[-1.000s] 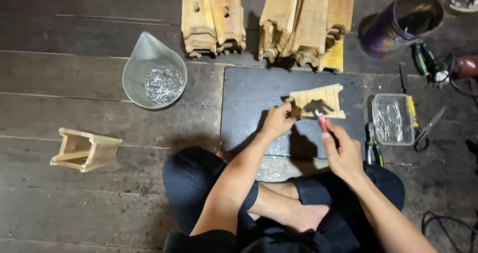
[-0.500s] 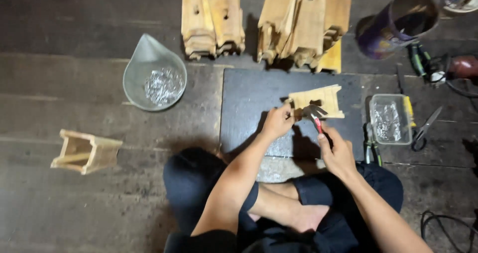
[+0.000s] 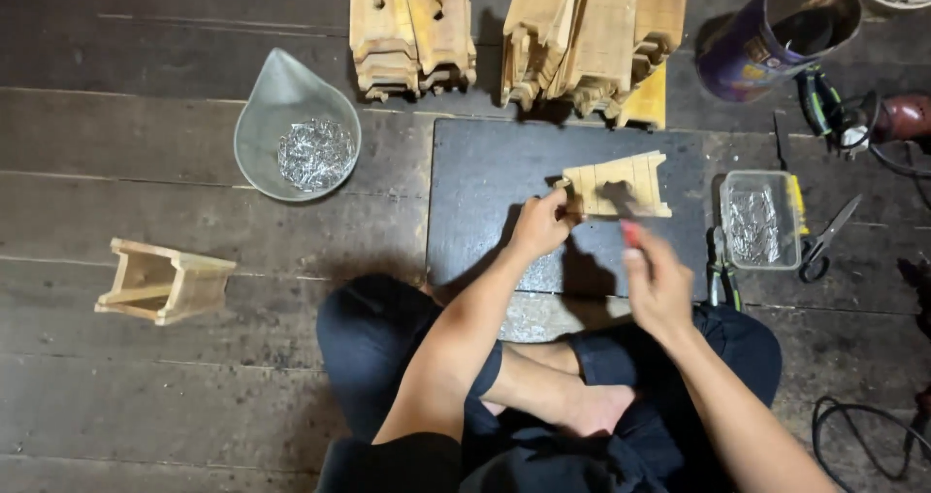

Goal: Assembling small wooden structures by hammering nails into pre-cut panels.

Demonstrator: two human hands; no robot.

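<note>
I sit cross-legged on a dark plank floor in front of a dark work slab. My left hand pinches the left end of a small pale wooden panel lying on the slab. My right hand is blurred and grips a small hammer with a red handle, its head over the panel's middle.
A teardrop-shaped grey bowl of small nails sits at left. A finished wooden box lies further left. Stacks of wooden parts stand at the top. A clear nail tray, pliers, scissors and a purple can are at right.
My right hand has pulled back toward me and the hammer has moved over the panel, now blurred. The left hand stays on the panel's left end.
</note>
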